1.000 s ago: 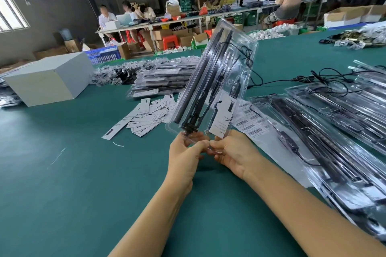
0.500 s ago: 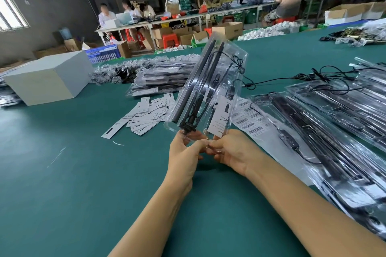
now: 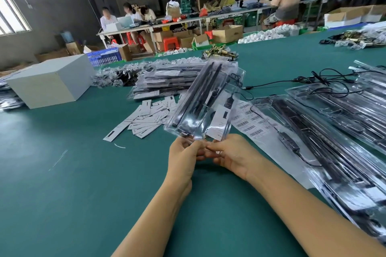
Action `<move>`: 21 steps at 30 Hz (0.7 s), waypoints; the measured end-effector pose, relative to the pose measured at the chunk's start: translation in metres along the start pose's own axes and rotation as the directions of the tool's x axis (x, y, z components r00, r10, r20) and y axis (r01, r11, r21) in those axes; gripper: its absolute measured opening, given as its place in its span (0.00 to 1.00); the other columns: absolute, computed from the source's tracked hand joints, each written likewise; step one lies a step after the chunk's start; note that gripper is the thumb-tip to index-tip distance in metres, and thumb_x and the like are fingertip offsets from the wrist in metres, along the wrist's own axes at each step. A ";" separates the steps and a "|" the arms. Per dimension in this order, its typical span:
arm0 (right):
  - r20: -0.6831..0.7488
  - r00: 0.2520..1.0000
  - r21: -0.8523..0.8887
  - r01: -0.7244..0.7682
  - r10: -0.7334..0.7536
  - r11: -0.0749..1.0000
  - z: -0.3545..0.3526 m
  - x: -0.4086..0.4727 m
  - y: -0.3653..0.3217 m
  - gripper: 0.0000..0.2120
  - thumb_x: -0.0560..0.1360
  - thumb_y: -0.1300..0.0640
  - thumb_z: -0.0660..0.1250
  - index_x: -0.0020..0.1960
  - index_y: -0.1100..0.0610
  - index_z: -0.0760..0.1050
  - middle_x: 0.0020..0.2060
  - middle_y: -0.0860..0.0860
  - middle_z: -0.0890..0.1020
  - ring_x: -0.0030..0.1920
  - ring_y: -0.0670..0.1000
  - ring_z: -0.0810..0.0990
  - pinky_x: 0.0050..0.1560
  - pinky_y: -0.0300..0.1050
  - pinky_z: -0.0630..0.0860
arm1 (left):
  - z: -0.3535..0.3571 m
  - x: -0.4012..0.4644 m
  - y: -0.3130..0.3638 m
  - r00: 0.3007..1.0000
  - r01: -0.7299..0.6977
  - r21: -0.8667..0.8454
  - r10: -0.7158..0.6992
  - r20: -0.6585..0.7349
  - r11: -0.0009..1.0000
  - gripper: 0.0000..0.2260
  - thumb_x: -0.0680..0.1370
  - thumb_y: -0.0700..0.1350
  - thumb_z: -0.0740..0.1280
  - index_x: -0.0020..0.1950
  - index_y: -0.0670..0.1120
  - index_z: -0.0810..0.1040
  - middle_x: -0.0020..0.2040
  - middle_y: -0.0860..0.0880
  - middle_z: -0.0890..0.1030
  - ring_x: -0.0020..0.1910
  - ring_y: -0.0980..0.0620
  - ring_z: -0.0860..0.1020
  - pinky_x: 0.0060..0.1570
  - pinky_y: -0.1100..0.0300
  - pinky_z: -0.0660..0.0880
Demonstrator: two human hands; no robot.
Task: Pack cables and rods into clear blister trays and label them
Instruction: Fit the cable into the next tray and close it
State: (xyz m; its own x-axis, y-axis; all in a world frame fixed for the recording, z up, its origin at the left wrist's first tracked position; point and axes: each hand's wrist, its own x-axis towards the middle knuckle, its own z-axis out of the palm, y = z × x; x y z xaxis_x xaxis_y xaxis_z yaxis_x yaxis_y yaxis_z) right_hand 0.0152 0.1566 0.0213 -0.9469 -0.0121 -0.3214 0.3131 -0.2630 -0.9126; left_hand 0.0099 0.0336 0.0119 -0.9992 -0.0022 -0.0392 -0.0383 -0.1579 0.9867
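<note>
Both grips, left hand (image 3: 183, 155) and right hand (image 3: 232, 155), pinched on the near end of the blister tray (image 3: 205, 103) tilted above mid tabletop (image 3: 62, 194); best squeezing edges evenly till snapped, probably.

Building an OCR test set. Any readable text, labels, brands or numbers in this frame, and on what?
No text is readable.
Barcode sticker sheet: bars visible, digits too small.
White card inside the held blister tray: black mark only, print blurred.
Loose white cards on the table: print too small.
Blue crate: white markings blurred.
</note>
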 end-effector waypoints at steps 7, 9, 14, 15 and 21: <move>-0.191 0.962 -0.194 0.157 -0.194 0.968 0.001 -0.003 -0.010 0.25 0.74 0.61 0.65 0.69 0.55 0.62 0.57 0.55 0.77 0.46 0.49 0.81 0.38 0.41 0.74 | -0.009 0.004 0.010 0.997 0.072 -0.215 -0.063 0.047 0.974 0.04 0.74 0.34 0.65 0.41 0.40 0.76 0.36 0.44 0.82 0.32 0.49 0.81 0.32 0.62 0.78; -0.171 0.882 -0.545 0.286 -0.439 0.788 -0.006 -0.009 -0.016 0.35 0.71 0.59 0.63 0.74 0.46 0.53 0.68 0.49 0.62 0.58 0.45 0.73 0.49 0.41 0.72 | -0.010 0.006 0.012 0.997 0.081 -0.273 -0.076 0.030 0.959 0.05 0.75 0.34 0.63 0.40 0.40 0.76 0.35 0.44 0.81 0.31 0.49 0.81 0.32 0.62 0.78; 0.220 0.778 -0.975 0.183 -0.589 -0.122 -0.013 -0.009 0.001 0.40 0.74 0.51 0.67 0.76 0.39 0.46 0.77 0.50 0.47 0.76 0.60 0.46 0.72 0.59 0.55 | -0.009 0.004 0.014 0.998 0.042 -0.228 -0.030 0.057 0.973 0.06 0.74 0.31 0.64 0.39 0.40 0.75 0.33 0.45 0.81 0.31 0.49 0.80 0.35 0.60 0.80; 0.213 0.779 -0.977 0.185 -0.589 -0.109 -0.012 -0.007 0.007 0.35 0.77 0.49 0.64 0.76 0.40 0.47 0.77 0.51 0.50 0.76 0.60 0.47 0.72 0.58 0.56 | -0.008 0.003 0.014 0.998 0.030 -0.195 -0.019 0.060 0.980 0.06 0.73 0.30 0.64 0.39 0.40 0.74 0.33 0.45 0.81 0.31 0.49 0.80 0.34 0.60 0.79; 0.178 0.766 -0.984 0.156 -0.618 -0.090 -0.012 0.008 0.022 0.35 0.79 0.59 0.62 0.77 0.42 0.46 0.77 0.52 0.52 0.75 0.62 0.49 0.66 0.52 0.68 | -0.007 -0.001 0.016 0.987 0.122 -0.071 -0.114 0.109 0.990 0.03 0.73 0.32 0.66 0.42 0.38 0.77 0.37 0.41 0.83 0.34 0.47 0.83 0.34 0.60 0.79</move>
State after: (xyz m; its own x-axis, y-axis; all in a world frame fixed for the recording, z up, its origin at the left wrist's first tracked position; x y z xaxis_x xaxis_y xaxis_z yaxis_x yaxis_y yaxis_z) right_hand 0.0159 0.1619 -0.0044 -0.9318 -0.0185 0.3624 -0.1036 0.9707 -0.2168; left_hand 0.0107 0.0240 0.0267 -0.9832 0.1234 -0.1341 -0.1595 -0.2264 0.9609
